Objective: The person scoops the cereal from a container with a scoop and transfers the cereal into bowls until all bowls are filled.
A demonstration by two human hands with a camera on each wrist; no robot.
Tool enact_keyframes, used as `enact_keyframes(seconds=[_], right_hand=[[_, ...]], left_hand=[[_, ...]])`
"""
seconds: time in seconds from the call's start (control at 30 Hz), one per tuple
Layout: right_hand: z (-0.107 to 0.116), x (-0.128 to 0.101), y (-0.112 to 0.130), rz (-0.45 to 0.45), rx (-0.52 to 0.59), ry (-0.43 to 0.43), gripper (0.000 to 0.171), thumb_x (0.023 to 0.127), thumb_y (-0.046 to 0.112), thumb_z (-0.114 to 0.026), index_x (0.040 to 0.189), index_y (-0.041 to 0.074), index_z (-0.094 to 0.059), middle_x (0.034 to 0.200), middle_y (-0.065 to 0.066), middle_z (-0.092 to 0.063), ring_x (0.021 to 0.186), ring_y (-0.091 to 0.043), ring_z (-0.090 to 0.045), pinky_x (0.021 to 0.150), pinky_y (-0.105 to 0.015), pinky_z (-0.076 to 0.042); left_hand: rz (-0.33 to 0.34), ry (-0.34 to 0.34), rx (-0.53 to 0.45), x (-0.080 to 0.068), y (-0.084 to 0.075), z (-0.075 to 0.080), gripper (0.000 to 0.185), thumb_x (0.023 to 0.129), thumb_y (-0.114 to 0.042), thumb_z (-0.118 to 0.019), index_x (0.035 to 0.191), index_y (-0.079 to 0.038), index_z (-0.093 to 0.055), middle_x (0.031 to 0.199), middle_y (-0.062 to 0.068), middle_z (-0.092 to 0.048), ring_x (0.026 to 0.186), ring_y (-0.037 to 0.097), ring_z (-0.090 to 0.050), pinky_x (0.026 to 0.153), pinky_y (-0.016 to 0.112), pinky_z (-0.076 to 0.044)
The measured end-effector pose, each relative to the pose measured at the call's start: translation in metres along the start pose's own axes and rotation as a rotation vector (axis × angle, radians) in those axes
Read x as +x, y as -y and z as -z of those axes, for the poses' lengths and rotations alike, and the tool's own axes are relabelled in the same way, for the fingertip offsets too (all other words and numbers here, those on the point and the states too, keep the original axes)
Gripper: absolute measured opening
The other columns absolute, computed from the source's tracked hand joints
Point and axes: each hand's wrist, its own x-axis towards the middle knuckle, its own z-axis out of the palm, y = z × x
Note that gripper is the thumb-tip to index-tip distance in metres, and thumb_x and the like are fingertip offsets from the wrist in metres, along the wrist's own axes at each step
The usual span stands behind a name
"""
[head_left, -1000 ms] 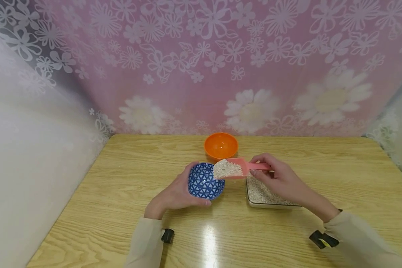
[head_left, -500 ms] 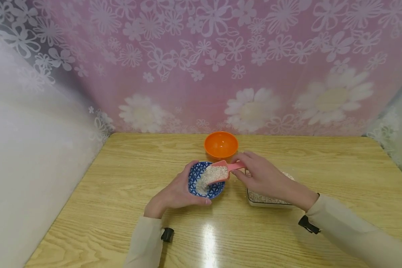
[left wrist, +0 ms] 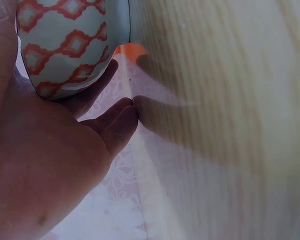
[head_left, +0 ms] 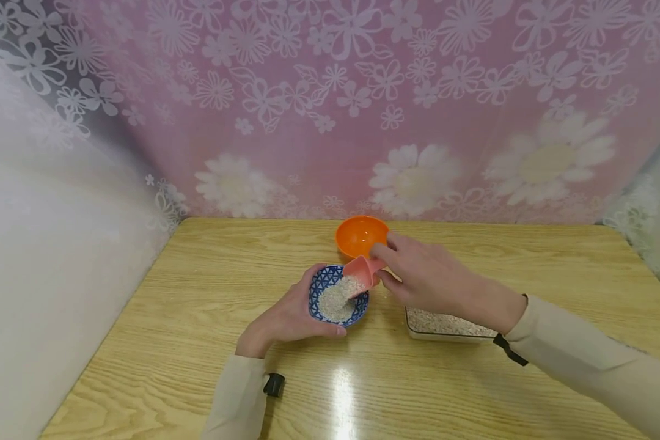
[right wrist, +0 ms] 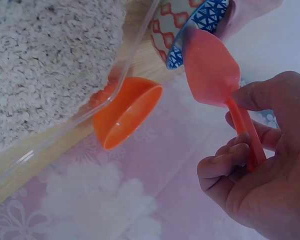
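So the right hand (head_left: 429,278) has the pink scoop (head_left: 361,272) pinched by its handle between thumb and curled fingers, and the scoop is tipped steeply, nose down, over the blue bowl (head_left: 323,287). The oats (head_left: 335,299) are sliding off it into that bowl, and there's a decent little pile sitting in the bottom already. Some oats still cling at the scoop's lip, so I'd say this pour is nearly finished but not quite.

The left hand (head_left: 288,318) is cupped round the near-left side of the blue bowl, fingers curved against its wall, keeping it steady on the table (head_left: 198,305). From the left wrist view you can see the bowl's outside has a red diamond pattern, with the fingers (left wrist: 115,120) curled up along it.

To the right of the bowl, just beside it, is the clear tray (head_left: 418,333) with plenty of oats left in it, partly hidden under the right forearm. The orange bowl (head_left: 357,235) sits just behind, towards the far edge of the table, and looks empty from every angle I can see, including the right wrist one (right wrist: 125,117).

My read is one scoop mostly delivered, lots of oats still in the tray, orange bowl untouched.
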Motion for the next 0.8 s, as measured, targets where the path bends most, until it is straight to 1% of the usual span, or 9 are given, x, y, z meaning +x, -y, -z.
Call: enact_keyframes(seconds=[0.17,0.27,0.33,0.4,0.53,0.7,0.8], right_hand=[[0.006,0.002,0.002,-0.005,-0.051,0.014,0.022,0.092,0.019,-0.076,0.098,0.01,-0.056,0.076,-0.001,-0.04,0.058,-0.011,-0.033,0.048,-0.017,-0.025],[0.008,0.002,0.003,-0.007,-0.053,0.017,0.022,0.092,0.019,-0.075,0.098,0.011,-0.056,0.076,-0.001,-0.04,0.057,-0.011,-0.032,0.048,-0.017,-0.024],[0.008,0.001,0.002,-0.011,-0.041,0.013,0.021,0.092,0.019,-0.075,0.099,0.011,-0.057,0.077,-0.001,-0.041,0.058,-0.01,-0.032,0.048,-0.018,-0.025],[0.008,-0.001,0.002,-0.022,-0.014,0.011,0.018,0.093,0.018,-0.074,0.102,0.011,-0.06,0.078,-0.001,-0.044,0.059,-0.01,-0.034,0.049,-0.018,-0.027],[0.004,-0.005,-0.002,-0.073,0.056,0.02,0.016,0.095,0.02,-0.073,0.108,0.013,-0.066,0.083,-0.001,-0.051,0.062,-0.009,-0.037,0.051,-0.019,-0.032],[-0.003,-0.013,-0.008,-0.144,0.158,0.041,0.018,0.098,0.023,-0.071,0.114,0.016,-0.068,0.083,0.001,-0.049,0.062,-0.009,-0.036,0.053,-0.021,-0.031],[-0.008,-0.021,-0.012,-0.183,0.231,0.042,0.022,0.1,0.023,-0.068,0.12,0.017,-0.068,0.087,0.002,-0.052,0.066,-0.009,-0.039,0.057,-0.022,-0.035]], left_hand=[[-0.005,0.001,-0.001,0.0,0.0,0.0,0.126,0.069,-0.043,-0.094,0.164,-0.022,-0.014,0.157,0.005,-0.042,0.137,0.027,-0.049,0.116,0.054,-0.042],[-0.004,0.0,0.002,0.0,0.001,0.0,0.125,0.069,-0.044,-0.094,0.164,-0.022,-0.014,0.157,0.005,-0.042,0.137,0.028,-0.049,0.116,0.055,-0.042],[-0.002,0.003,-0.001,0.0,0.001,0.0,0.125,0.07,-0.043,-0.094,0.164,-0.022,-0.014,0.157,0.005,-0.042,0.137,0.027,-0.049,0.116,0.055,-0.042],[0.002,0.005,0.002,-0.001,0.001,0.0,0.126,0.069,-0.044,-0.093,0.164,-0.023,-0.013,0.158,0.004,-0.041,0.136,0.027,-0.049,0.116,0.055,-0.042],[0.007,0.008,0.018,-0.001,0.0,0.001,0.127,0.069,-0.045,-0.093,0.165,-0.024,-0.013,0.16,0.004,-0.04,0.137,0.027,-0.048,0.116,0.055,-0.042],[0.003,0.009,0.032,-0.002,-0.001,0.002,0.129,0.069,-0.045,-0.094,0.166,-0.023,-0.011,0.164,0.004,-0.034,0.141,0.028,-0.045,0.119,0.055,-0.038],[-0.005,0.012,0.024,-0.003,-0.002,0.003,0.132,0.069,-0.044,-0.094,0.166,-0.023,-0.008,0.166,0.006,-0.03,0.143,0.029,-0.043,0.12,0.056,-0.036]])
